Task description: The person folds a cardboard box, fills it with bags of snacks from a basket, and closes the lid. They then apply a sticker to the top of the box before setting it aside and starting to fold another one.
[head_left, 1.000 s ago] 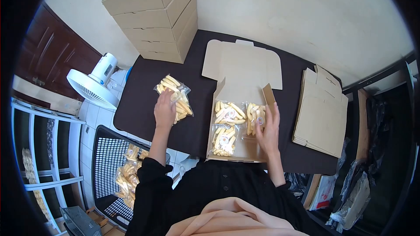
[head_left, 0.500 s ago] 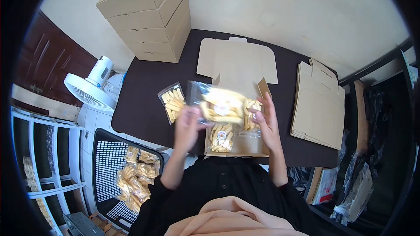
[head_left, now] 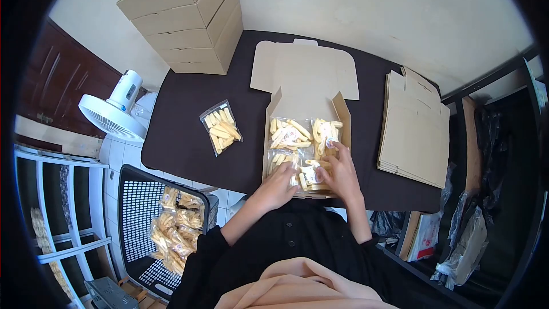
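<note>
An open cardboard box holds clear bags of pale yellow, stick-shaped snacks. One bag lies at its upper left and another at the upper right. My left hand rests over the lower-left bag, its fingers stretched out and partly covering it. A lower-right bag with a round label sits between my hands, partly hidden. My right hand reaches over it with fingers spread, a fingertip touching the upper-right bag. A separate snack bag lies on the dark table left of the box.
Flat cardboard blanks are stacked at the right of the table. Closed boxes are piled at the back left. Beside the table stand a black basket of snack bags and a white fan.
The bag that was held above the box is now down inside it, and the box holds more bags. Both hands have lowered toward the near part of the box.
</note>
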